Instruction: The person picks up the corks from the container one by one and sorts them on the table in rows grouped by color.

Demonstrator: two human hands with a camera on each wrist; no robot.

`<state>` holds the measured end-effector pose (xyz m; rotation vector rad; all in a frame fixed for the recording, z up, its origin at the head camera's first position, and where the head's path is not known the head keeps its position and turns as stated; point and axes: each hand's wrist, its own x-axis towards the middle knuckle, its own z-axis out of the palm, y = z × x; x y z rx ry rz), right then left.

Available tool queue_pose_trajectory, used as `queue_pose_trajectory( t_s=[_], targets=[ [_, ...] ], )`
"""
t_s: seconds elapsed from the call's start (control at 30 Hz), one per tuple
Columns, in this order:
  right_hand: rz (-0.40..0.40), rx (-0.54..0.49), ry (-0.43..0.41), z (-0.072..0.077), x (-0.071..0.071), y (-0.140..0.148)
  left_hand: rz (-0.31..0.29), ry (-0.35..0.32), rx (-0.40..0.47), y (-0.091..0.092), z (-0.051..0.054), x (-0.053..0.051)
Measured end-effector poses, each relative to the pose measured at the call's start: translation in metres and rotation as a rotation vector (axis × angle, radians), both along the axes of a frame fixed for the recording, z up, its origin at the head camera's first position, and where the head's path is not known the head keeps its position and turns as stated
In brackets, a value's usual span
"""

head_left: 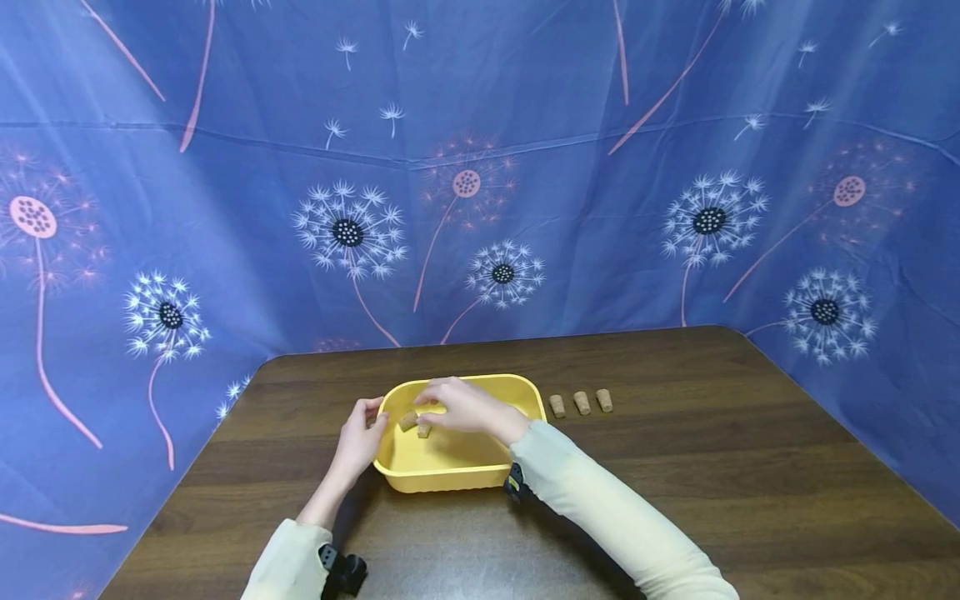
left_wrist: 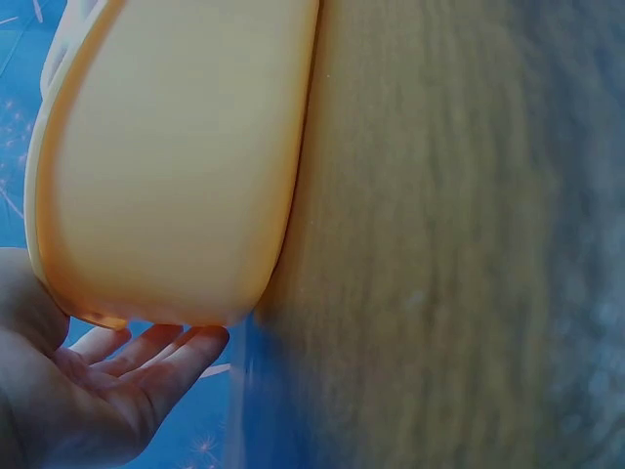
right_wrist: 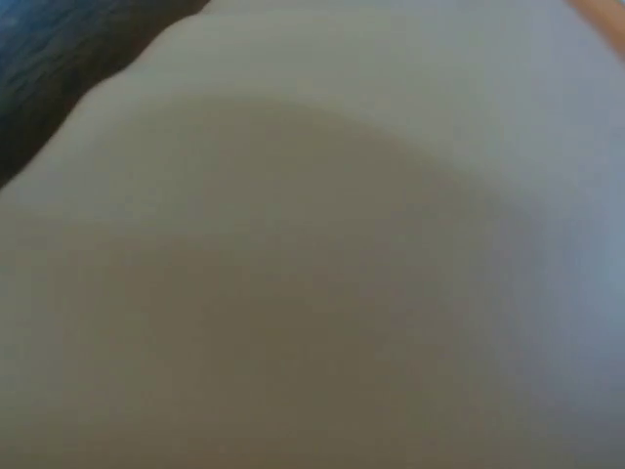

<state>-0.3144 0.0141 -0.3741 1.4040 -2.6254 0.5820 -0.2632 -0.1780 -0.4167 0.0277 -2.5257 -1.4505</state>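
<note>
A yellow plastic basin stands on the table, its long side toward me. My left hand grips its left end, thumb over the rim and fingers against the outer wall; the left wrist view shows the same hand at that end of the basin. Inside, toward the left, lie a cork and another cork. Over them hovers my right hand, finger and thumb spread apart close to the corks; contact is hard to make out. Sleeve fabric fills the right wrist view and hides that hand.
Right of the basin, three corks stand in a row: one cork nearest the basin, a middle cork and a far cork. The brown wooden table ends at a blue dandelion-print cloth behind.
</note>
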Motion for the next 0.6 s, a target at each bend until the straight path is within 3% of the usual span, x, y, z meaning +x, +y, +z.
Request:
queue_pose_trajectory(
  t_s=[0.3,0.6],
  targets=[
    [-0.013,0.096,-0.047,-0.001,0.001,-0.015,-0.011,0.014,0.021,0.001,-0.001,-0.001],
    [-0.034,0.160,-0.038,-0.009,0.003,-0.021,-0.010,0.008,0.033,0.001,-0.001,0.001]
  ],
)
